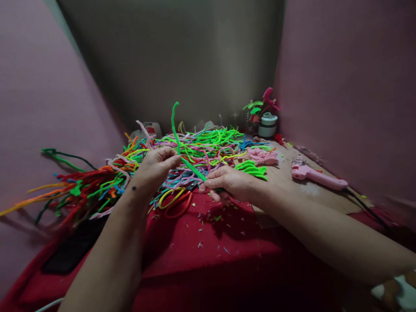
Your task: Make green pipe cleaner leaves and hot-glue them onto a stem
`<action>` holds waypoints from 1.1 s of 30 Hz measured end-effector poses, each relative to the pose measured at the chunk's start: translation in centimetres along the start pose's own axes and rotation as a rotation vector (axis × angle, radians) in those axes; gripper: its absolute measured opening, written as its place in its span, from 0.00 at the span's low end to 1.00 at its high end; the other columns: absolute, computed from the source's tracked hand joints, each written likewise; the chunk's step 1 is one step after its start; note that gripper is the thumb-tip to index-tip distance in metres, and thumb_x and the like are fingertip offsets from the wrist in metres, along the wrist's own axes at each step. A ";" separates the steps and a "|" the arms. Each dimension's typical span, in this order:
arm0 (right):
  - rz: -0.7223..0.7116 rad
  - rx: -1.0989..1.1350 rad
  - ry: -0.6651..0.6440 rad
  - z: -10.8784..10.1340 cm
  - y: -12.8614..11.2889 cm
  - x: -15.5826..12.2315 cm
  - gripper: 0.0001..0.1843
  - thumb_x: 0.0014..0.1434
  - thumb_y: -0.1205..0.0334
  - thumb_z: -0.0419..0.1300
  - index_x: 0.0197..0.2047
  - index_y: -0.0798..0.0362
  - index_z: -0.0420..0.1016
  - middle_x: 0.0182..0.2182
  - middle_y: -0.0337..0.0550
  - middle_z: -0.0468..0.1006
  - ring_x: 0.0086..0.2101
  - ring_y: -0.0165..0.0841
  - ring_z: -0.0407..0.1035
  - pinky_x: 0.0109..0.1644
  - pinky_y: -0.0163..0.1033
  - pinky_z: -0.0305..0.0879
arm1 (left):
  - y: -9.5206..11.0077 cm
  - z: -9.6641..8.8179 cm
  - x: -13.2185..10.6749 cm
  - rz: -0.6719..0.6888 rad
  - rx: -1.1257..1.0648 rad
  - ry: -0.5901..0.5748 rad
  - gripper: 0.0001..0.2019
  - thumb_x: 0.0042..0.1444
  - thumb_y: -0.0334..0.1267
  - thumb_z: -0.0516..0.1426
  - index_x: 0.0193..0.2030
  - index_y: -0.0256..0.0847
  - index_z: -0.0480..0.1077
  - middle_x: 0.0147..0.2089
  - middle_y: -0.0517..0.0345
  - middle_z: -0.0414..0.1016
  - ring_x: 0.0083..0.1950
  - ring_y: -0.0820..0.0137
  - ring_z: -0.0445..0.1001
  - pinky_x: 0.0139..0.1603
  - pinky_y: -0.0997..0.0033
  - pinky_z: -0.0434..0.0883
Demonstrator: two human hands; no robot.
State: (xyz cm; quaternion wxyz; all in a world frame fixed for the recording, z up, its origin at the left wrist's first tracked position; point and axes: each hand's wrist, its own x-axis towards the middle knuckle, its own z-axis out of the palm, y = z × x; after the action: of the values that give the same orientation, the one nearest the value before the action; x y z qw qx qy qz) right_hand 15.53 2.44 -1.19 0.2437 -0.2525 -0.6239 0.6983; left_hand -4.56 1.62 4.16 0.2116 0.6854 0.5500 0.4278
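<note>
A bright green pipe cleaner [194,168] stretches between my two hands above the red cloth. My left hand [160,161] pinches it between thumb and fingertips, and one free end rises upright from there. Its other end goes into my right hand [225,181], whose fingers are closed round it; the part between the hands looks doubled or folded. Behind both hands spreads a large heap of coloured pipe cleaners [208,143]. Scissors [173,202] with yellow and red handles lie just below the heap, their blades partly hidden.
A pink glue gun [320,177] with a black cord rests on cardboard [289,190] at right. Nearby lie bundles of green loops [251,169] and pink ones [262,155]. A white jar [268,125] stands behind, and a black phone-like slab [73,247] lies at left.
</note>
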 end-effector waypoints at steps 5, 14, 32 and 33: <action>-0.200 -0.242 0.265 0.7 -1.0 -0.6 0.10 0.57 0.65 0.52 0.28 0.58 0.72 0.08 0.28 0.56 0.11 0.21 0.46 0.15 0.31 0.42 | -1.3 -0.6 0.3 -0.040 0.064 0.000 0.07 0.42 0.38 0.56 0.19 0.38 0.66 0.19 0.64 0.62 0.22 0.77 0.58 0.25 0.77 0.56; -0.502 -0.465 0.372 0.7 -2.0 -1.7 0.13 0.54 0.57 0.58 0.24 0.57 0.69 0.15 0.30 0.55 0.18 0.21 0.48 0.21 0.31 0.46 | -0.7 -0.8 -0.2 -0.059 -0.015 -0.051 0.08 0.42 0.37 0.56 0.17 0.37 0.66 0.18 0.63 0.63 0.21 0.78 0.58 0.23 0.78 0.56; -0.057 0.186 -0.028 1.0 -0.1 0.1 0.10 0.58 0.61 0.55 0.31 0.60 0.70 0.16 0.37 0.72 0.10 0.20 0.53 0.13 0.27 0.49 | 0.6 2.0 -1.4 0.009 -0.052 -0.328 0.10 0.47 0.39 0.55 0.22 0.37 0.60 0.20 0.67 0.57 0.22 0.79 0.55 0.22 0.79 0.54; -0.027 0.159 -0.016 1.0 -0.1 0.1 0.10 0.58 0.63 0.54 0.31 0.60 0.70 0.14 0.36 0.70 0.09 0.19 0.49 0.12 0.27 0.45 | 0.6 2.0 -1.4 0.010 -0.017 -0.336 0.10 0.47 0.39 0.54 0.22 0.37 0.60 0.20 0.67 0.56 0.22 0.79 0.54 0.22 0.78 0.53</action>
State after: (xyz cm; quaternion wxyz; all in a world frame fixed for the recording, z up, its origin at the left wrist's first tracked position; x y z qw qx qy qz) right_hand 14.78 1.75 -1.04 0.2672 -0.2183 -0.5717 0.7444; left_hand -2.61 0.48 2.99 0.3043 0.7480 0.5000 0.3130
